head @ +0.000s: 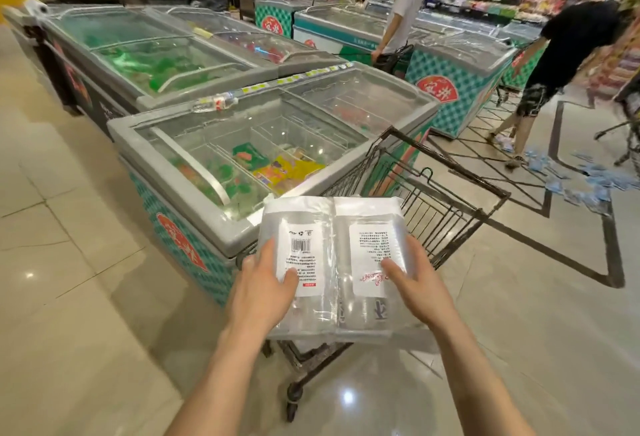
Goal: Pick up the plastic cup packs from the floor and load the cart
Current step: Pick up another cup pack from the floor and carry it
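Over the near end of the wire cart (446, 214), you held two clear plastic cup packs (311, 214) side by side and touching, labels up, clear of the floor (69, 297) and not yet set inside it. Your left grip (263, 286) clasped the left pack, thumb on its barcode label and fingers along its outer side, while your right grip (420, 285) clasped the right pack likewise, thumb on its printed label. The cart stood just beside a glass-lidded chest freezer (207, 207), and blue packets (588, 189) lay scattered on the floor well beyond it.
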`<state>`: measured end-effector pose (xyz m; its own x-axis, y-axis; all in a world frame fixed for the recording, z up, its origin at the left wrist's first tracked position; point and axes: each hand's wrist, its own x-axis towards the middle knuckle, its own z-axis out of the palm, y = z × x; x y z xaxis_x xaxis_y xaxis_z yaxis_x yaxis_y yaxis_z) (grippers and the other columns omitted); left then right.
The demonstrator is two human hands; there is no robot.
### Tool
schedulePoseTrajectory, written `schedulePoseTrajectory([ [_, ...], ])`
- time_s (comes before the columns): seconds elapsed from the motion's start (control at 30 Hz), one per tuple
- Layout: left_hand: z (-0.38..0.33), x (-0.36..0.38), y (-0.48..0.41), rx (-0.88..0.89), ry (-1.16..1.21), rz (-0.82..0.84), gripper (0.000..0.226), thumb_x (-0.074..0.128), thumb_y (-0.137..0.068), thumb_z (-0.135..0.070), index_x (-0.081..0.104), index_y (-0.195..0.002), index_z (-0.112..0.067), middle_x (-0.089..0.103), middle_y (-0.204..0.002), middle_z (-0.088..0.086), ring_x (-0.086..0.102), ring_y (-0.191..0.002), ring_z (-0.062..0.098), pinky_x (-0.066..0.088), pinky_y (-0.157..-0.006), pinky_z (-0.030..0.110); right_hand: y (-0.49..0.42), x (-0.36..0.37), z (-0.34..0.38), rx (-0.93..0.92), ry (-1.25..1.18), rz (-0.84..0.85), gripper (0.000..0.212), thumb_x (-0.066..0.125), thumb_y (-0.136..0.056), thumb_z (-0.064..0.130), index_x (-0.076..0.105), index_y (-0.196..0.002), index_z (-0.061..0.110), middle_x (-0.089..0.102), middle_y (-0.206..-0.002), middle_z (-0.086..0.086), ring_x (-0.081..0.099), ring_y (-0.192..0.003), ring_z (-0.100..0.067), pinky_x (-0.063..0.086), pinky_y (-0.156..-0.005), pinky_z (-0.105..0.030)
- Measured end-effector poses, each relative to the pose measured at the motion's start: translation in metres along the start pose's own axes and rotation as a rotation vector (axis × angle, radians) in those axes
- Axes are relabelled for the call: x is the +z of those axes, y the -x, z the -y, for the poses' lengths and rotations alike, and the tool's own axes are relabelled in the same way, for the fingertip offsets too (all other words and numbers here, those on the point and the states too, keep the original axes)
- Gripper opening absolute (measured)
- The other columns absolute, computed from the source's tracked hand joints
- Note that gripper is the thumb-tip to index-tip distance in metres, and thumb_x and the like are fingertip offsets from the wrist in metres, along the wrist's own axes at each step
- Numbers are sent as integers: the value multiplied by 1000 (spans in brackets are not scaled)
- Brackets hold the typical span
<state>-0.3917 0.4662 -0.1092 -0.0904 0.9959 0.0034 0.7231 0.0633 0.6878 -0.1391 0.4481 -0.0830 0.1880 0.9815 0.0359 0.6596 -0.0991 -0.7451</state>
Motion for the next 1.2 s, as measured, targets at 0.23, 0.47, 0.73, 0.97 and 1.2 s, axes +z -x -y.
schedulePoseTrajectory([
  [0.23,-21,47,-105,62,21,51,65,52,-92,-38,20,-150,-32,42,-145,2,36,-131,24,41,-97,42,-104,3,-34,71,-46,-68,80,61,-86,59,22,-152,34,44,-147,12,49,-129,-15,43,-105,-47],
  [0.47,-58,129,-180,18,149,68,65,49,-97,-35,12,-150,-33,32,-151,-3,31,-132,13,33,-88,27,-212,-21,-80,21,5,-84,81,62,-83,63,23,-150,42,35,-150,18,37,-132,-6,38,-105,-44],
  [0.73,-99,236,-272,-150,212,95,69,48,-98,-37,7,-153,-36,27,-154,-6,32,-137,13,30,-98,24,-370,-73,-125,-207,252,17,76,56,-88,60,22,-152,36,52,-139,-1,51,-122,-16,49,-95,-48],
  [0.97,-64,318,-311,-334,48,281,65,44,-97,-43,15,-154,-28,24,-157,9,35,-138,26,34,-110,39,-460,-72,-153,-336,604,43,66,55,-90,53,30,-149,37,45,-137,-14,56,-109,-34,55,-76,-47],
  [1.2,-68,381,-330,-342,-52,435,66,45,-95,-46,14,-153,-35,5,-162,8,19,-145,31,21,-116,47,-497,-16,-193,-405,855,73,65,60,-88,46,35,-147,34,43,-135,-25,54,-98,-46,50,-79,-50],
])
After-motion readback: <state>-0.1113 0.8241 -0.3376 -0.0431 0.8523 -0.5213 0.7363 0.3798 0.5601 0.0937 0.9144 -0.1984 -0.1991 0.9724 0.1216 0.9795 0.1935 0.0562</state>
